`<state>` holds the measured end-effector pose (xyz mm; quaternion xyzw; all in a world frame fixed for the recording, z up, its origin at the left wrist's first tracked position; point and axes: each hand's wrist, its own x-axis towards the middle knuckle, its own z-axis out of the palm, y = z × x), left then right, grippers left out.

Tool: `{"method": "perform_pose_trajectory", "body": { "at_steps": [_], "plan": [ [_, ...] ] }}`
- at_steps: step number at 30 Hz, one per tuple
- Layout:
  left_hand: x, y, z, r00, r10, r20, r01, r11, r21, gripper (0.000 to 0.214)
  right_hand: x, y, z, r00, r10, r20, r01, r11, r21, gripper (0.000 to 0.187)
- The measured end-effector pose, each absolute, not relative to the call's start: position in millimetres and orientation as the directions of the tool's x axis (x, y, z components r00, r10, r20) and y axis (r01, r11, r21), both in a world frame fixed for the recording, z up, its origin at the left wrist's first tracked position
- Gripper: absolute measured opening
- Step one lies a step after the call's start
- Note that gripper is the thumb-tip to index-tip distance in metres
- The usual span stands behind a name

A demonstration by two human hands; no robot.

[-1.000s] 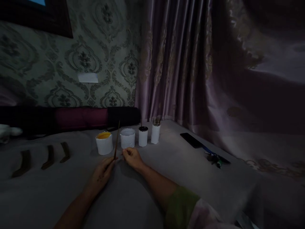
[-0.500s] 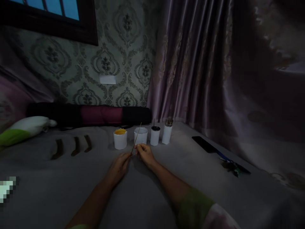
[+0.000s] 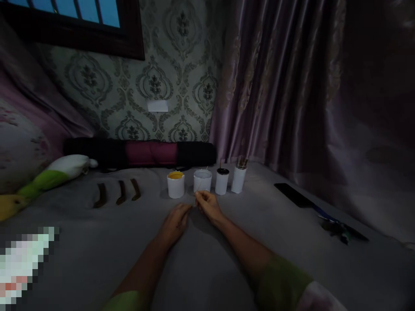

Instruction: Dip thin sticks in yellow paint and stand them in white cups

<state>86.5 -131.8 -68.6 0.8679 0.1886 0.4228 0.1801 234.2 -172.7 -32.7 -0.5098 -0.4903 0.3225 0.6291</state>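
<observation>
Pinched together, the fingers of my left hand (image 3: 177,221) hold the low end of a thin stick, low over the grey cloth. Close on its right, my right hand (image 3: 209,206) is closed in a pinch on the thin stick (image 3: 199,185), which shows only faintly above the fingertips. Just behind the hands stands a white cup with a greyish filling (image 3: 202,179), partly covered by my right hand. To its left is a white cup of yellow paint (image 3: 175,186). A slim white cup with dark contents (image 3: 221,183) and a stick in it stands to the right.
A white holder (image 3: 239,180) with several thin sticks stands at the right end of the row. Three brown curved pieces (image 3: 120,193) lie at left, near a white, green and yellow plush toy (image 3: 69,167). A black flat object (image 3: 292,195) lies right. A black and maroon roll (image 3: 151,153) lies along the wall.
The view has turned left, so everything sits further right in it. My right hand has come up to the stick beside my left hand, and the stick shows less clearly.
</observation>
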Motion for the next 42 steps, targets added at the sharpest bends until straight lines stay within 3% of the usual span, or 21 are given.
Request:
{"method": "perform_pose_trajectory", "body": {
  "at_steps": [6,12,18,23,31,42],
  "plan": [
    [91.0,-136.5,-58.0,0.596,0.543,0.592,0.226,-0.820,0.526,0.026,233.9,-168.6,-33.4,0.332,0.911,0.245,0.068,0.236,-0.969,0.036],
    [99.7,-140.8,-45.3,0.588,0.681,0.436,0.268,-0.673,0.690,0.024,234.8,-168.4,-30.0,0.330,0.912,0.244,0.071,0.234,-0.970,0.035],
    [103.7,-142.7,-39.9,0.551,0.789,0.270,0.138,-0.406,0.903,0.023,238.7,-167.6,-28.5,0.303,0.915,0.265,0.127,0.237,-0.963,0.032],
    [105.9,-147.2,-40.3,0.543,0.837,0.069,0.053,-0.116,0.992,0.026,244.9,-164.0,-33.6,0.281,0.911,0.300,0.181,0.257,-0.949,0.031],
    [108.2,-152.9,-36.0,0.593,0.792,-0.145,-0.129,0.271,0.954,0.028,249.1,-165.8,-29.2,0.262,0.877,0.403,0.312,0.318,-0.895,0.026],
    [98.9,-154.0,-28.9,0.698,0.688,-0.200,-0.200,0.455,0.868,0.022,252.6,-166.4,-32.1,0.235,0.881,0.410,0.329,0.325,-0.887,0.021]
  ]
}}
